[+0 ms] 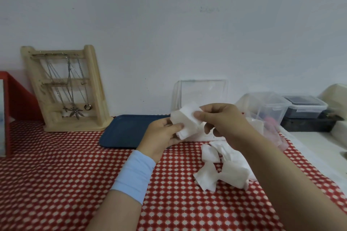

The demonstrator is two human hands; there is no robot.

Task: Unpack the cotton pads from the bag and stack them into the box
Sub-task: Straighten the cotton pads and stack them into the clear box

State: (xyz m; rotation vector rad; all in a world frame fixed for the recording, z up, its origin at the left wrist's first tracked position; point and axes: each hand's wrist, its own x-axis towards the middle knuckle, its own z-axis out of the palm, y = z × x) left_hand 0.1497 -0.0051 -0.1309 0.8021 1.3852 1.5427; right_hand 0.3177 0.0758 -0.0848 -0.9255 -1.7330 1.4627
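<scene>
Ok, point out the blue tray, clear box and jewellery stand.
blue tray [124,131]: head view, bare floor.
clear box [202,90]: head view, upper wall.
jewellery stand [95,80]: head view, right post.

Wooden necklace stand [64,81] beside blue tray [127,131], checked cloth [56,174].

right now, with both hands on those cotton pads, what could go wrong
The cotton pads are pinched only at their edges by the left hand and right hand, above the table, so some could slip and drop short of the clear box. The loose pads lie beneath the right forearm, which might sweep them aside.
</scene>
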